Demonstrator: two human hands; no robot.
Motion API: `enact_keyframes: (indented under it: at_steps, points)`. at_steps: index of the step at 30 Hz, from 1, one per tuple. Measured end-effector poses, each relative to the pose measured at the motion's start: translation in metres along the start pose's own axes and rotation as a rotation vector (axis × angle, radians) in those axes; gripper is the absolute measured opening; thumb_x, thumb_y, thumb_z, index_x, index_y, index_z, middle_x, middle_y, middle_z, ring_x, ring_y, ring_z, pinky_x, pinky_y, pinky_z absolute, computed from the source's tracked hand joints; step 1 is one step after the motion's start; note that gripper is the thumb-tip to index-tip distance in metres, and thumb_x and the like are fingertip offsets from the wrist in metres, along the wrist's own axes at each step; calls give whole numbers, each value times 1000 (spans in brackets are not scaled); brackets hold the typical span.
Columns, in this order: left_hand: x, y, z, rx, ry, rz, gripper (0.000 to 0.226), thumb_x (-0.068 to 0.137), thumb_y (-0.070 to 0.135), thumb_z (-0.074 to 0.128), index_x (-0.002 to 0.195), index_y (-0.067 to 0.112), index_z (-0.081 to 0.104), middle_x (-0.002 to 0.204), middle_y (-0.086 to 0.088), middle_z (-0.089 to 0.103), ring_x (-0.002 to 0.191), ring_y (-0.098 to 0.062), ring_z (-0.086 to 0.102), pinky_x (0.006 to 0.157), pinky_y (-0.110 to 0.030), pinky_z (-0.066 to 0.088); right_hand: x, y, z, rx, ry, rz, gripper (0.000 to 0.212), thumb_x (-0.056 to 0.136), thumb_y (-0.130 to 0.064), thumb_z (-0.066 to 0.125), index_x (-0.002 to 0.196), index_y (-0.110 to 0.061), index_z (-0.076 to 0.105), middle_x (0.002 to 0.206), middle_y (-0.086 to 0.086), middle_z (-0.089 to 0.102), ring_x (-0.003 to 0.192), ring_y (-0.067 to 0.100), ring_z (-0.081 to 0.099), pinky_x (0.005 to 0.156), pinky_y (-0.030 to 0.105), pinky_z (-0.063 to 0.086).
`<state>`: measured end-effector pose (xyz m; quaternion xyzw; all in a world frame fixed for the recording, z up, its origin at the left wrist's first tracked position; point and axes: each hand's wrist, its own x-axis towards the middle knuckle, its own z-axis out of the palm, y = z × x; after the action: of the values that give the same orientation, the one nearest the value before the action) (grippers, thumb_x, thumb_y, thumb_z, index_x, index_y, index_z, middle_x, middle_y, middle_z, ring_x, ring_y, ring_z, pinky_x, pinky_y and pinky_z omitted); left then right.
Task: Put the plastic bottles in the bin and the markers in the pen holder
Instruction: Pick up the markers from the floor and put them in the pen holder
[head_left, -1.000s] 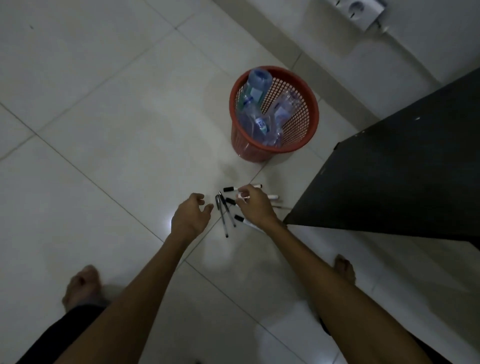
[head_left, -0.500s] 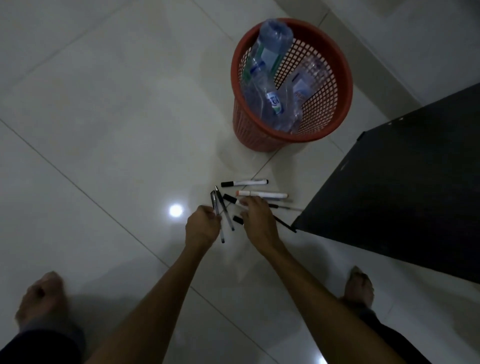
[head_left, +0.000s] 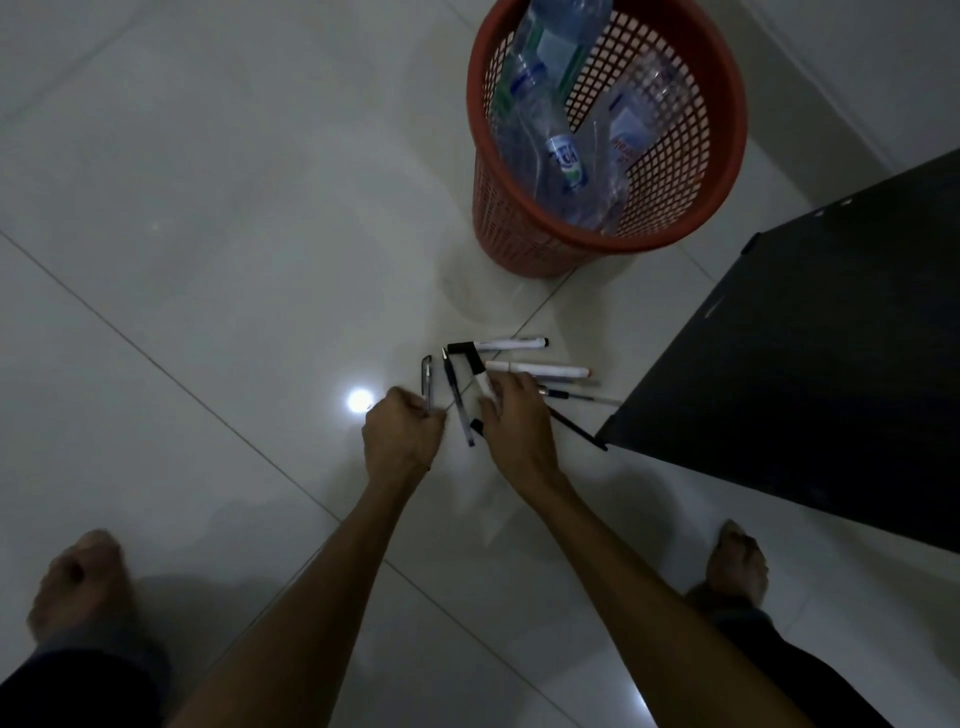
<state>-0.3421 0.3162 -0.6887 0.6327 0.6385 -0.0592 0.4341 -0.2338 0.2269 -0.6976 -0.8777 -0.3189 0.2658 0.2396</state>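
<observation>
**Gathering the markers off the tile**

Both our hands are down at the scatter of markers on the tiled floor (head_left: 208, 234). Our left hand (head_left: 402, 441) is curled closed around a thin dark pen (head_left: 426, 382), whose upper end stands clear above the knuckles. Our right hand (head_left: 517, 431) is pinching a black-capped white marker (head_left: 475, 371) that slants up toward the others; the fingers look closed on it, though the dim light blurs the contact. Two more white markers (head_left: 537, 370) lie flat just beyond our fingers, and a dark pen (head_left: 460, 402) lies between our hands. The plastic bottles (head_left: 563, 156) already sit in the red mesh bin (head_left: 675, 236), so that half looks done.

Risks, as we judge them: lifting the pinched marker could drag or flick its neighbours, since they overlap, and one may roll under the black cabinet (head_left: 805, 364) close by. Holding several slim barrels in one fist may let one slip.

We see no pen holder anywhere in view. Our right palm hides the lower ends of several pens, the bin's far rim is cut off, and the gloom makes an exact count unsure.
</observation>
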Motion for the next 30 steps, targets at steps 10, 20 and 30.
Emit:
enact_keyframes:
  at_steps: [10,20,30]
  points:
    - [-14,-35,-3,-361,-59,-71,11,89,26,69,93,17,66,75,-1,73,67,-20,72,55,-26,59,4,-37,28,35,-81,218,24,91,-22,65,111,-10,61,119,7,54,101,24,60,85,35,51]
    - [-8,-31,-19,-496,-82,-121,18,86,33,70,100,21,70,90,-1,74,86,-20,72,84,-41,58,9,-46,22,47,-100,266,21,89,-22,64,103,-7,69,94,9,71,84,23,67,73,33,56]
    - [-78,30,-119,-745,-209,36,22,87,12,71,109,6,73,91,-10,76,77,-21,74,75,-33,61,-42,-138,-71,630,-180,354,23,88,-26,68,105,-12,73,96,6,75,88,19,71,85,34,57]
